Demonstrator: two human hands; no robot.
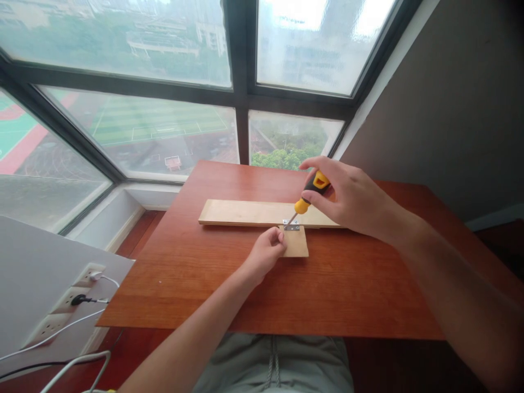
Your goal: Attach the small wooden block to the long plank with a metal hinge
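A long pale wooden board (245, 212) lies across the red-brown table (213, 284). A small wooden piece (297, 248) butts against its near edge, with a small metal bracket (291, 225) over the joint. My right hand (347, 199) is closed round the yellow and black handle of a screwdriver (310, 194), whose tip rests on the bracket. My left hand (267, 252) is curled, its fingers pressed against the left side of the small wooden piece.
A large window with dark frames (241, 103) stands behind the table. A grey wall (450, 109) rises to the right. At the lower left a white power strip (69, 297) holds plugs with cables trailing down.
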